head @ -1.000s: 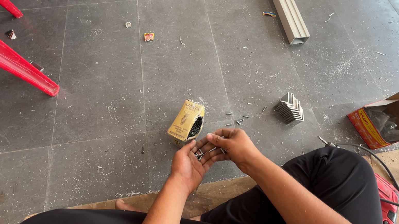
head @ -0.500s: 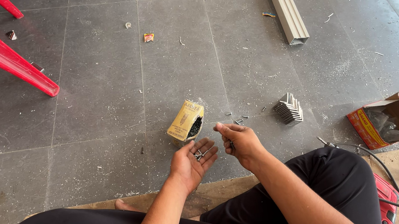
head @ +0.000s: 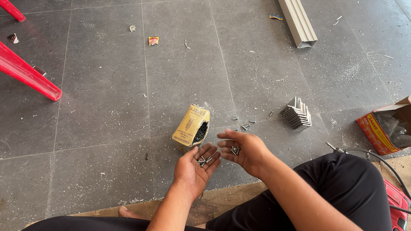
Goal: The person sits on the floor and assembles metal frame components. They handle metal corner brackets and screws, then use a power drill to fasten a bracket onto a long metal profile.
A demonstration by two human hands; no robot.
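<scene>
**Steel screws cupped in two palms**

Steel, small and dark, the screws (head: 205,159) lie in a loose heap on the upturned left hand (head: 195,168), whose fingers curl only slightly, forming a shallow cup rather than a fist. The right hand (head: 242,150) sits just beside it, palm also turned up and half closed around a few more screws (head: 235,150); neither hand is clenched. Both hover above the grey tiled floor (head: 108,107), over the person's crossed legs.

Each screw is light, rigid and hard, with a pointed tip and a smooth shank, so the heap would probably roll and spill if a palm tilted. Judging by their size, a single one is best pinched between thumb and forefinger near the head, where it is broadest; the tips could prick.

Just ahead of the hands stands a yellow cardboard box (head: 191,127), tipped open with more dark screws showing at its mouth. A few loose screws (head: 243,124) lie scattered on the floor near it. Further right sits a stack of small metal brackets (head: 296,114), and beyond that an open red carton (head: 401,123).
</scene>
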